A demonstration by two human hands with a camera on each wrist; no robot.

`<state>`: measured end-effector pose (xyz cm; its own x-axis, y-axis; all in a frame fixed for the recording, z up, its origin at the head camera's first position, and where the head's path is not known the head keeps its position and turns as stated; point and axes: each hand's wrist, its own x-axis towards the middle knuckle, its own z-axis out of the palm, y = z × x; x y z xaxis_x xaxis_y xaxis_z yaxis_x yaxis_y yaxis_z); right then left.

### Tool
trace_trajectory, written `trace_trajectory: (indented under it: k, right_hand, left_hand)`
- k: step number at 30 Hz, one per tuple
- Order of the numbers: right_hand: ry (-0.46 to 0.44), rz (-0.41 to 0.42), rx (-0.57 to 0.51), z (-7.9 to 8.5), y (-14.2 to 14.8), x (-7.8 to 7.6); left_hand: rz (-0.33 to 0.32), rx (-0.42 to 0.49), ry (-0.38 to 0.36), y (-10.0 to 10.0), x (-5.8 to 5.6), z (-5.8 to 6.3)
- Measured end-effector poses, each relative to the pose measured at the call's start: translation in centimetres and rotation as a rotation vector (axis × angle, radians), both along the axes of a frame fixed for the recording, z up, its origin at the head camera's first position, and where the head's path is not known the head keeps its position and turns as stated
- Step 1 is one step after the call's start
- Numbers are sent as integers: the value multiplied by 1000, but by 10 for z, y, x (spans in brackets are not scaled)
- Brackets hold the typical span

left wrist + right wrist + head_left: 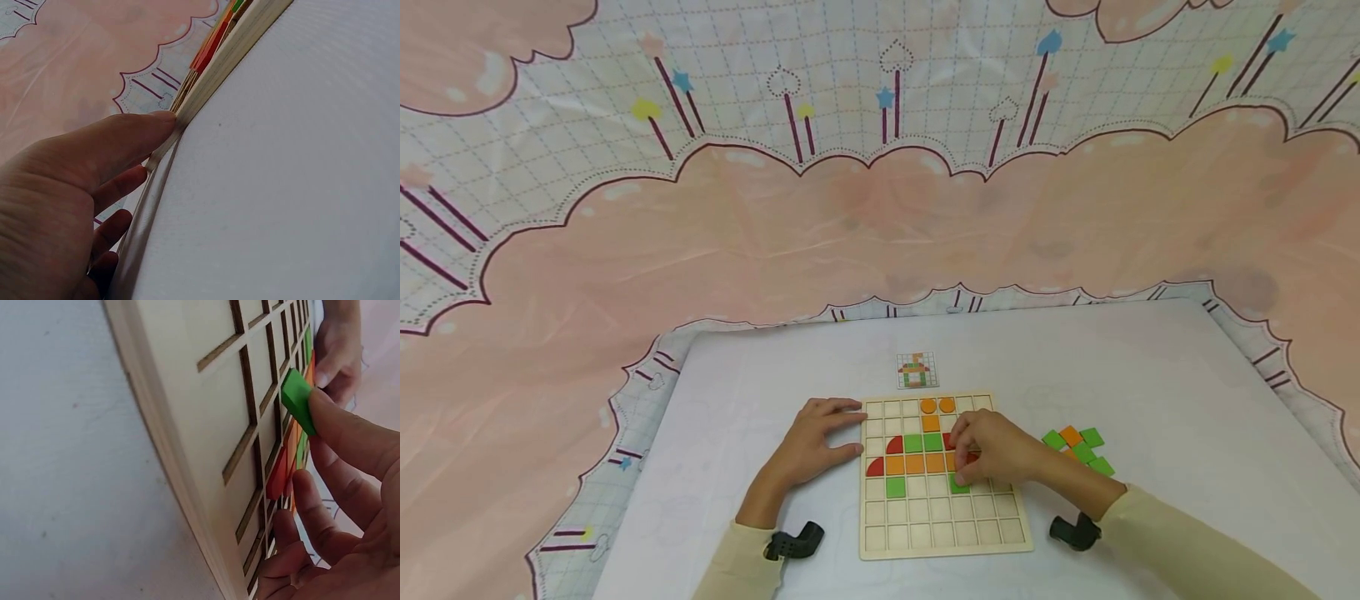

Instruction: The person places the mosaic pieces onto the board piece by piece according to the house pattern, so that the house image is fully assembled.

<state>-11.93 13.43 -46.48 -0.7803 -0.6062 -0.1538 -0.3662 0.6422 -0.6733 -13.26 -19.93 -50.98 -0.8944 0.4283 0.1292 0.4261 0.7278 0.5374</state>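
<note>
A wooden grid board (946,546) lies on the white table, with red, orange and green pieces set in its cells. My left hand (808,437) touches the board's left edge with fairly straight fingers and the thumb (140,134). Over the right part of the board, my right hand (996,446) pinches a green square tile (298,401) between thumb and fingers. That tile is tilted over the grid in the right wrist view. Another green tile (896,487) sits in the same row further left. Part of the red pieces (948,440) is hidden by my right fingers.
Beyond the board lies a small pattern card (917,370) with a coloured grid picture. To the right is a loose group of green tiles (1083,452) with an orange tile (1071,436) among them. Two orange round pieces (928,406) occupy the top row.
</note>
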Motion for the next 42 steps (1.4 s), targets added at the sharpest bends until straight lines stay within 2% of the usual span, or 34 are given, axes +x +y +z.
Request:
trace_trajectory:
  k: [14, 23, 33, 42]
  right_hand:
    - [74, 2, 21, -3, -2, 5]
    - [85, -24, 26, -1, 6, 6]
    - [154, -23, 50, 12, 45, -1]
    - [156, -35, 113, 19, 93, -19]
  left_hand:
    - [5, 13, -23, 1, 0, 2]
    - [-6, 10, 6, 1, -1, 1]
    - [-12, 5, -1, 0, 0, 2]
    - [-12, 4, -1, 0, 0, 2]
